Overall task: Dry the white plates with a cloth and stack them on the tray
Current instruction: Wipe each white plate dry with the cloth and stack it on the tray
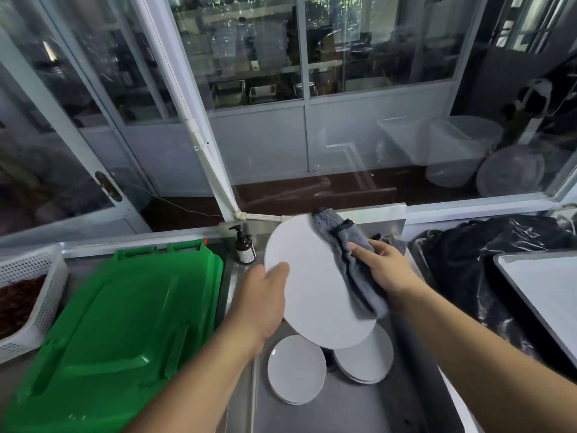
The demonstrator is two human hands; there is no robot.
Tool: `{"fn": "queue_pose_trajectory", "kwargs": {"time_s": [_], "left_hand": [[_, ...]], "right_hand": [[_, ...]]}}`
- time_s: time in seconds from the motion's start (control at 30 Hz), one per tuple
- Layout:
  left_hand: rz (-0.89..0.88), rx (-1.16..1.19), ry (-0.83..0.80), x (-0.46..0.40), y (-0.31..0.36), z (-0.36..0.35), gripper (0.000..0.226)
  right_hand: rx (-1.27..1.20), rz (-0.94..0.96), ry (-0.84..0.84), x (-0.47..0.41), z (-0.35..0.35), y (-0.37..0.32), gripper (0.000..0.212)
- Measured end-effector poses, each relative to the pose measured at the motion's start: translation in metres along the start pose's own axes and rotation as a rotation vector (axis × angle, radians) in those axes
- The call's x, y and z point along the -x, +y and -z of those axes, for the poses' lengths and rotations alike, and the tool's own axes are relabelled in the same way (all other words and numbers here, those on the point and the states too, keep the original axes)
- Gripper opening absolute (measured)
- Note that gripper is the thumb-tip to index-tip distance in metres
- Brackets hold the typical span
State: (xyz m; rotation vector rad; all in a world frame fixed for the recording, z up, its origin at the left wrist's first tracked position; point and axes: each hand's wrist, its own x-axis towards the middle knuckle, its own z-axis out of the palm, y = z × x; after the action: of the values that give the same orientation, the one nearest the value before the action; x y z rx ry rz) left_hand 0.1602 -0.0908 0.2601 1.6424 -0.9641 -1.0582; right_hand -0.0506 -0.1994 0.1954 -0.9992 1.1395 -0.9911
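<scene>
Head camera looked down at two bare hands working above a steel sink (406, 398). Fingers of the left hand (265, 295) curled behind a white plate (315, 285), thumb pressed flat on its face at about nine o'clock on the rim. Fingers of the right hand (384, 270) bunched a grey cloth (346, 260) against the plate's right edge, near three o'clock, with the forefinger stretched over the folds; how the other fingers lay behind the cloth could not be told.

That plate was held in the air, tilted up towards the camera, its long dimension running from twelve o'clock down to five o'clock in the frame. It was plain, round, matte white and flat, with no pattern; wetness could not be judged.

A tray (543, 295), pale and flat, lay at three o'clock, beyond the right hand and well apart from the plate, so the right hand was the nearer one for the carry across.

Below, in the sink at six o'clock, more white plates waited: one stack (296, 370) to the left, another stack (368, 360) just beside it, partly hidden under the held plate. A green bin lid (118, 323) lay at eight o'clock.
</scene>
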Motion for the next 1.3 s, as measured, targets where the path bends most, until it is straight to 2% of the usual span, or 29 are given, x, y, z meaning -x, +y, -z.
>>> {"fn": "queue_pose_trajectory", "kwargs": {"time_s": [0.17, 0.23, 0.3, 0.4, 0.57, 0.67, 0.77, 0.83, 0.93, 1.03, 1.1, 1.2, 1.23, 1.3], "left_hand": [[-0.107, -0.103, 0.126, -0.004, 0.005, -0.003, 0.056], [-0.146, -0.127, 0.221, 0.005, 0.001, -0.014, 0.045], [-0.146, -0.145, 0.317, 0.017, -0.002, -0.032, 0.044], [-0.12, -0.164, 0.399, 0.03, -0.011, -0.051, 0.042], [-0.134, -0.159, 0.22, 0.038, -0.028, -0.049, 0.037], [-0.127, -0.105, 0.109, 0.034, -0.017, -0.038, 0.05], [-0.037, 0.03, 0.013, 0.013, 0.008, -0.011, 0.063], [0.018, 0.087, -0.072, 0.0, 0.024, 0.002, 0.067], [-0.01, -0.042, 0.001, -0.005, 0.033, 0.0, 0.051], [-0.083, -0.117, 0.136, 0.001, 0.018, -0.013, 0.043], [-0.128, -0.096, 0.231, 0.012, 0.005, -0.028, 0.04], [-0.179, 0.005, 0.34, 0.032, -0.015, -0.054, 0.04], [-0.19, 0.024, 0.349, 0.037, -0.02, -0.059, 0.039], [-0.152, 0.034, 0.26, 0.041, -0.025, -0.061, 0.033]], "right_hand": [[-0.149, -0.074, 0.122, 0.003, -0.014, 0.01, 0.025], [-0.274, -0.139, 0.178, 0.01, -0.024, 0.02, 0.027], [-0.426, -0.218, 0.236, 0.023, -0.039, 0.032, 0.028], [-0.576, -0.345, 0.234, 0.038, -0.054, 0.048, 0.037], [-0.724, -0.315, 0.125, 0.04, -0.041, 0.04, 0.042], [-0.613, -0.22, 0.095, 0.033, -0.028, 0.033, 0.036], [-0.465, -0.147, 0.104, 0.025, -0.011, 0.021, 0.024], [-0.409, -0.137, 0.088, 0.023, -0.004, 0.014, 0.025], [-0.389, -0.132, 0.111, 0.024, -0.006, 0.014, 0.032], [-0.468, -0.167, 0.157, 0.032, -0.015, 0.019, 0.025], [-0.535, -0.23, 0.201, 0.038, -0.024, 0.024, 0.023], [-0.622, -0.295, 0.249, 0.048, -0.037, 0.036, 0.034], [-0.637, -0.305, 0.254, 0.05, -0.039, 0.039, 0.037], [-0.643, -0.318, 0.234, 0.053, -0.036, 0.04, 0.037]]}}
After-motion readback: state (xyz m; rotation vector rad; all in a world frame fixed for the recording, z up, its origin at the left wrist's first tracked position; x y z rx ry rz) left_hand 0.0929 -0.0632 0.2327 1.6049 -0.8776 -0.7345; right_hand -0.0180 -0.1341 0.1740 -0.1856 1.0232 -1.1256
